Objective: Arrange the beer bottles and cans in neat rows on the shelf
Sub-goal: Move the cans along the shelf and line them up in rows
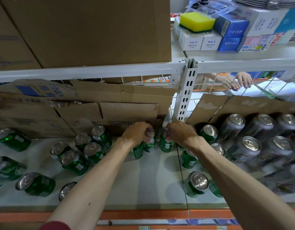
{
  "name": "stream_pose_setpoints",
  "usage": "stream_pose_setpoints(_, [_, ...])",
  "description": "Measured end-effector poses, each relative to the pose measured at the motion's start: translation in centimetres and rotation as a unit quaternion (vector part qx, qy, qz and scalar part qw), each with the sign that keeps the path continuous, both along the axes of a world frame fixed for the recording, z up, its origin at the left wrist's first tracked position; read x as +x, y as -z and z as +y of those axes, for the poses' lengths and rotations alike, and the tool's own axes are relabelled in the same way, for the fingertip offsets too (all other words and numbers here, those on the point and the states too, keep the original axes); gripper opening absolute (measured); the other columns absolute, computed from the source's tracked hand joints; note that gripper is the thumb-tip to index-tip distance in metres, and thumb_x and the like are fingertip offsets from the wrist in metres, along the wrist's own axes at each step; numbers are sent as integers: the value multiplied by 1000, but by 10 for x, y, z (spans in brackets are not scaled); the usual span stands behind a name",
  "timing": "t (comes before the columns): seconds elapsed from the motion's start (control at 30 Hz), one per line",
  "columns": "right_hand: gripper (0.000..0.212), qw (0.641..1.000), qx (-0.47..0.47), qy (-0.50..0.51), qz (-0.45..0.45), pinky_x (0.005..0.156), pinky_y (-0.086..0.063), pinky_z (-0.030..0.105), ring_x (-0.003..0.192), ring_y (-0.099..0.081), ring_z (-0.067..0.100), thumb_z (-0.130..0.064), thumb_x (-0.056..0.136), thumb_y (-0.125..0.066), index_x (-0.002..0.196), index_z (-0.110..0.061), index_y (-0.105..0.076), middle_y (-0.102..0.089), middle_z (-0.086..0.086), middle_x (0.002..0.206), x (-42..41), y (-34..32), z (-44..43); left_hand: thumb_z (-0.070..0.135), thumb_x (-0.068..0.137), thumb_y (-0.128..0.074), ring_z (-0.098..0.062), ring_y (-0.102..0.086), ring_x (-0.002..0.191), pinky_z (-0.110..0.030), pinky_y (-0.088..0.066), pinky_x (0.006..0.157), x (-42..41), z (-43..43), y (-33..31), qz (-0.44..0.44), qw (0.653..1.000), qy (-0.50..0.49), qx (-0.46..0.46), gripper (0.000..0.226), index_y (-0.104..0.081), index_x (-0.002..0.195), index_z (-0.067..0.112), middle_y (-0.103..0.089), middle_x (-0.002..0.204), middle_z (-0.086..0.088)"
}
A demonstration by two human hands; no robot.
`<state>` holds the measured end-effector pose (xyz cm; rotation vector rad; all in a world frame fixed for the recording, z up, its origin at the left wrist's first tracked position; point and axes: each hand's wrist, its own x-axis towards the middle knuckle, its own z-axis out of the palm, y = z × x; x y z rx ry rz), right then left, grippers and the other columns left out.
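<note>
Both arms reach to the back of the white shelf (151, 176). My left hand (135, 132) grips the top of an upright green beer can (150, 143) near the cardboard at the back. My right hand (181, 132) grips the top of a second green can (166, 144) right beside it; the two cans stand close together. Another green can (137, 151) stands partly hidden under my left wrist. Several green cans (93, 150) are scattered to the left, some lying down (36, 183). Silver cans (250, 146) stand in rows at the right.
Flattened cardboard (126, 113) lines the shelf's back. A white slotted upright post (186, 93) splits the two bays. Large cartons (93, 30) sit on the shelf above, with small boxes and a yellow sponge (197, 21). Another person's hands (238, 81) show behind the wire mesh. An orange price rail (143, 214) edges the front.
</note>
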<state>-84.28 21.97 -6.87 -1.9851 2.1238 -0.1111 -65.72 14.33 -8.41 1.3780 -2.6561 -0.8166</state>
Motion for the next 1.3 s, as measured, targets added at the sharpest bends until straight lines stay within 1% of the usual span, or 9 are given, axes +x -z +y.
stream_pose_setpoints(0.07, [23,1000,-6,7,-4,69,-39,31,103,-59,25,-25,86,-67,103,-9,-67,-64,7,105,0,1,1,33,75,-83,-22,-65,102,-42,-53,87,-2,4,1,-6,999,-24,-27,47,-67,117,19,-67,113,0])
stream_pose_setpoints(0.17, [24,1000,-10,15,-13,73,-38,31,107,-57,25,-24,88,-65,106,-9,-66,-62,8,109,0,2,2,39,78,-80,-25,-64,101,-40,-52,84,-5,8,1,-22,996,-60,-67,48,-65,116,16,-65,113,-2])
stream_pose_setpoints(0.3, [26,1000,-11,11,-16,74,-37,31,110,-55,24,-24,88,-65,110,-11,-66,-62,7,112,-1,2,3,51,80,-74,-23,-64,97,-43,-54,84,-3,9,5,-3,995,-76,-63,48,-64,112,17,-66,110,-1])
stream_pose_setpoints(0.47, [28,1000,-8,12,-15,72,-36,31,107,-55,24,-26,86,-68,111,-12,-65,-62,7,111,-2,3,5,35,78,-80,-24,-60,112,-46,-51,94,-1,10,5,-4,998,-57,-38,58,-57,129,17,-60,126,-2])
stream_pose_setpoints(0.6, [27,1000,-1,17,-14,71,-38,31,108,-57,27,-26,85,-69,109,-13,-65,-62,7,112,-1,3,2,34,75,-83,-24,-62,106,-43,-51,90,-1,9,3,-12,998,-57,-38,54,-62,123,18,-62,117,-2])
stream_pose_setpoints(0.83, [27,999,24,18,-23,71,-39,32,107,-59,29,-22,83,-70,108,-13,-65,-62,9,110,-2,5,-3,33,73,-84,-26,-63,105,-47,-53,91,-1,6,-1,-20,999,-46,-20,56,-64,123,19,-65,117,-3])
stream_pose_setpoints(1.03, [23,1000,14,13,-24,67,-40,31,97,-63,29,-19,86,-67,108,-14,-65,-64,8,108,-5,3,1,32,73,-85,-25,-65,98,-44,-54,84,0,6,-2,-28,999,-28,-15,49,-67,116,17,-66,110,-2])
stream_pose_setpoints(1.17, [32,999,13,15,-34,70,-44,33,97,-65,29,-21,81,-74,110,-17,-63,-68,7,109,-4,5,3,31,74,-84,-23,-65,99,-41,-54,84,0,9,0,-19,999,-34,-22,54,-65,122,15,-67,114,-3])
stream_pose_setpoints(1.3, [29,999,20,18,-39,69,-44,32,96,-65,28,-19,80,-74,107,-16,-63,-68,7,108,-3,3,4,32,76,-83,-23,-63,104,-36,-50,83,1,11,5,-15,998,-46,-33,59,-61,128,16,-64,119,-3])
